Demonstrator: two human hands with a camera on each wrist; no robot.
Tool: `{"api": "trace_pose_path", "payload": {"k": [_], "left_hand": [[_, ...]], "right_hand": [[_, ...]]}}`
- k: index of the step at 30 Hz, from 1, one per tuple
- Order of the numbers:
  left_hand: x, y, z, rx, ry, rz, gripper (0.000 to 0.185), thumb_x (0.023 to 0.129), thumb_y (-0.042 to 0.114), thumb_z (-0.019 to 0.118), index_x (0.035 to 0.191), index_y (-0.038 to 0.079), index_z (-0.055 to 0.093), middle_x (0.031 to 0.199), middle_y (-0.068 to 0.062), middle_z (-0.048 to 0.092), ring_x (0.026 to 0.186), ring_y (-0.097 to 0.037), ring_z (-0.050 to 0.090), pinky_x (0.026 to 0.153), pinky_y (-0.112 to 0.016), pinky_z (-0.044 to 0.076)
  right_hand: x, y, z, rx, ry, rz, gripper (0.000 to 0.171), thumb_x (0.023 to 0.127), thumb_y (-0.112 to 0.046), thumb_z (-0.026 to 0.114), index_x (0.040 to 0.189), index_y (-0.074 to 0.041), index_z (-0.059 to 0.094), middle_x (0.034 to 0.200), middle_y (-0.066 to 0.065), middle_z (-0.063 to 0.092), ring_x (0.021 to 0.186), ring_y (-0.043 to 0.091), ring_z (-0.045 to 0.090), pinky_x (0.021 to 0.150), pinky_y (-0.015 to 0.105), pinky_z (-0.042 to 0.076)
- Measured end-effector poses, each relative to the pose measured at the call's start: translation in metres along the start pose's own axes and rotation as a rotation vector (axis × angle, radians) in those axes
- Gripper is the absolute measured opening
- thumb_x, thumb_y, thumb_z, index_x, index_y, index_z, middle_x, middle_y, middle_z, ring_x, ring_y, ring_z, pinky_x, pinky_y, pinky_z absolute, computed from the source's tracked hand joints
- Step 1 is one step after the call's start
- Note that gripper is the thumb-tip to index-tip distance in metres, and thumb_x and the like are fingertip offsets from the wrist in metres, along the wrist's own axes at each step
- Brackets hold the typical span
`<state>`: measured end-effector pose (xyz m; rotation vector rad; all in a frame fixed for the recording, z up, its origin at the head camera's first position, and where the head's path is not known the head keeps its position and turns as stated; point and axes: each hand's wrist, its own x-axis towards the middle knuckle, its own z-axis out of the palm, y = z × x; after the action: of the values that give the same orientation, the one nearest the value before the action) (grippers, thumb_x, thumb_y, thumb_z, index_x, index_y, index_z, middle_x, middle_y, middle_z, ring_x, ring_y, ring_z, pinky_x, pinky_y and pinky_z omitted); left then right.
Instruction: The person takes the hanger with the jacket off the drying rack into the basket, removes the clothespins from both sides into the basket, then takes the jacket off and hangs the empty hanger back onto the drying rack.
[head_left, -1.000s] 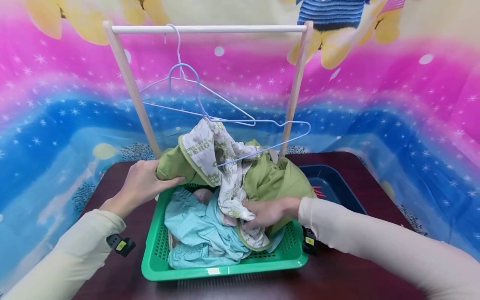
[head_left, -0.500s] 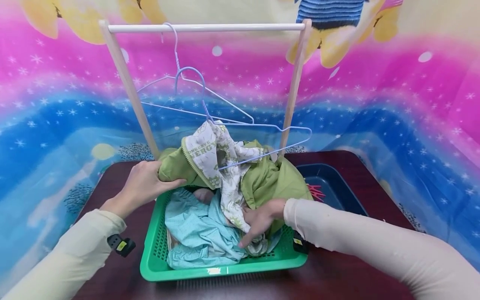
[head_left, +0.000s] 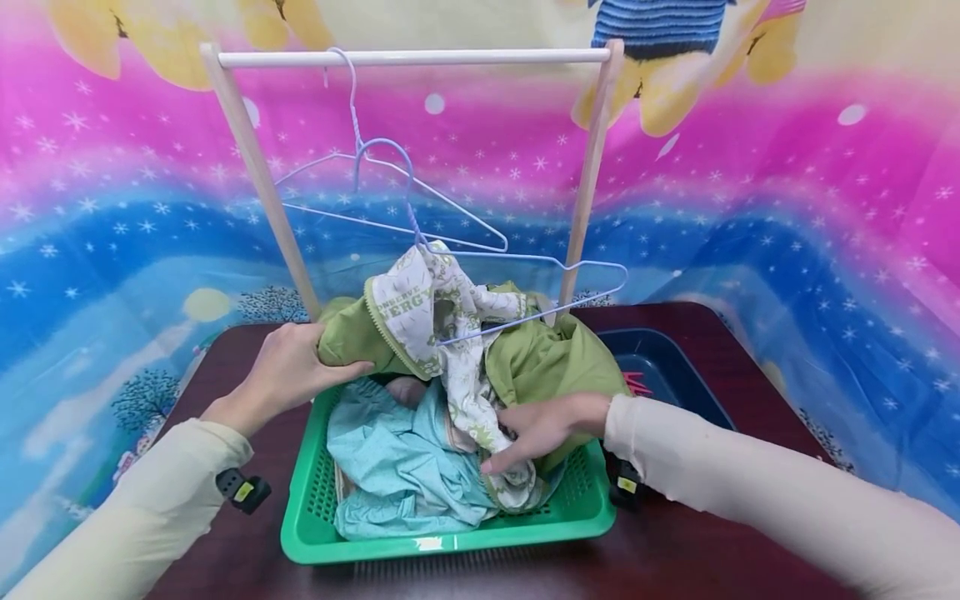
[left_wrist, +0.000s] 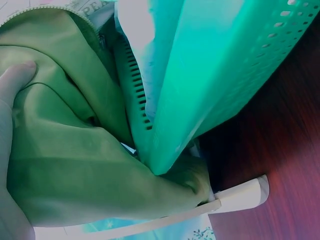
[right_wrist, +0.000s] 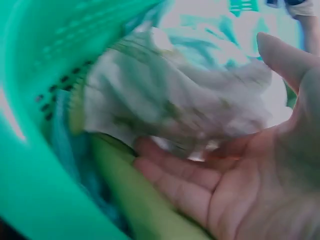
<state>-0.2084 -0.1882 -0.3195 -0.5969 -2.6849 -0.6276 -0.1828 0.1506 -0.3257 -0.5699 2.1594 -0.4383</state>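
Observation:
A green zip jacket [head_left: 558,354] with a white printed lining [head_left: 408,292] lies bunched over a green basket [head_left: 300,508]. Its left part is held by my left hand [head_left: 285,362], thumb in front; in the left wrist view that thumb [left_wrist: 22,75] presses the green cloth and the other fingers are hidden. A lilac wire hanger [head_left: 525,255] has its left arm inside the jacket while the right arm sticks out. My right hand [head_left: 543,429] is at the jacket's front edge over the basket. In the right wrist view its fingers [right_wrist: 180,182] reach under the lining, thumb spread apart.
Light blue clothing [head_left: 405,467] fills the basket's left part. Behind stands a wooden rack with a white rail [head_left: 450,57], from which another hanger [head_left: 352,100] hangs. A dark blue tray [head_left: 675,375] with red items sits at the right on the dark table [head_left: 217,367].
My right hand has loosened from the lining edge, its thumb now spread away; it dipped left, then came back right. The hanger's hook has shifted slightly right. My left hand keeps its place.

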Motion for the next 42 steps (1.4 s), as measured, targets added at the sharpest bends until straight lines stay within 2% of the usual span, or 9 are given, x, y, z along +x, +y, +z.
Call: {"api": "trace_pose_path", "payload": {"k": [4,9,13,23,28,30,33,38,42], "left_hand": [[-0.001,0.001,0.000,0.007,-0.006,0.008,0.037,0.079,0.037,0.085,0.074,0.011,0.060,0.056,0.002,0.054,0.052,-0.011,0.047,0.053,-0.030,0.037],[-0.001,0.000,0.000,0.014,0.000,0.029,0.036,0.079,0.035,0.085,0.074,0.011,0.060,0.056,0.002,0.054,0.051,-0.010,0.046,0.053,-0.029,0.037],[-0.002,-0.002,0.001,0.019,0.006,0.040,0.036,0.079,0.035,0.085,0.073,0.012,0.059,0.055,0.003,0.053,0.050,-0.009,0.045,0.053,-0.029,0.037],[-0.003,-0.005,0.004,0.071,0.020,0.090,0.043,0.076,0.036,0.087,0.067,0.014,0.051,0.052,0.004,0.045,0.048,-0.009,0.040,0.052,-0.028,0.035],[-0.002,-0.004,0.004,0.090,0.008,0.111,0.046,0.076,0.037,0.087,0.065,0.015,0.049,0.052,0.005,0.042,0.048,-0.009,0.039,0.051,-0.027,0.034],[-0.002,-0.005,0.003,0.092,0.005,0.117,0.045,0.075,0.037,0.087,0.064,0.015,0.049,0.052,0.005,0.042,0.048,-0.009,0.039,0.051,-0.027,0.034],[-0.002,-0.004,0.002,0.098,-0.002,0.130,0.043,0.075,0.037,0.087,0.065,0.016,0.050,0.052,0.005,0.042,0.048,-0.009,0.038,0.051,-0.027,0.034],[0.002,-0.001,0.000,0.140,0.006,0.190,0.039,0.075,0.038,0.087,0.070,0.017,0.055,0.053,0.006,0.041,0.048,-0.008,0.036,0.050,-0.026,0.031],[0.004,0.003,-0.007,0.189,0.031,0.231,0.040,0.073,0.041,0.088,0.073,0.017,0.056,0.053,0.007,0.037,0.047,-0.008,0.032,0.049,-0.026,0.028]], "right_hand": [[-0.014,-0.002,-0.012,-0.097,0.130,-0.099,0.075,0.100,-0.053,0.056,0.151,0.000,0.042,0.153,0.015,0.050,0.140,0.028,0.051,0.113,0.044,0.044],[-0.035,-0.005,-0.018,-0.106,0.325,-0.155,0.058,0.103,-0.045,0.055,0.142,-0.003,0.055,0.129,0.013,0.069,0.103,0.019,0.071,0.095,0.043,0.054],[-0.055,-0.010,-0.019,-0.116,0.501,-0.204,0.049,0.101,-0.041,0.060,0.135,-0.006,0.062,0.116,0.006,0.073,0.085,0.009,0.071,0.082,0.034,0.058],[-0.096,-0.015,-0.043,-0.014,0.882,-0.423,0.023,0.101,-0.018,0.063,0.119,-0.007,0.072,0.103,0.003,0.076,0.087,0.011,0.071,0.075,0.030,0.058],[-0.097,-0.010,-0.055,-0.004,1.064,-0.442,0.020,0.102,-0.016,0.060,0.116,-0.007,0.072,0.103,0.007,0.075,0.086,0.016,0.068,0.070,0.029,0.054],[-0.091,-0.003,-0.061,-0.023,1.072,-0.402,0.024,0.105,-0.020,0.056,0.120,-0.008,0.071,0.106,0.008,0.074,0.089,0.019,0.067,0.072,0.032,0.054],[-0.080,0.011,-0.068,-0.034,0.982,-0.327,0.034,0.109,-0.026,0.045,0.125,-0.007,0.068,0.106,0.013,0.072,0.091,0.024,0.066,0.076,0.039,0.054],[-0.069,0.036,-0.078,0.052,0.682,-0.272,0.054,0.113,-0.035,0.028,0.132,0.000,0.064,0.119,0.021,0.072,0.100,0.031,0.073,0.088,0.048,0.057],[-0.065,0.046,-0.081,0.160,0.447,-0.253,0.070,0.111,-0.046,0.019,0.133,0.005,0.062,0.114,0.025,0.073,0.100,0.035,0.074,0.084,0.047,0.059]]}}
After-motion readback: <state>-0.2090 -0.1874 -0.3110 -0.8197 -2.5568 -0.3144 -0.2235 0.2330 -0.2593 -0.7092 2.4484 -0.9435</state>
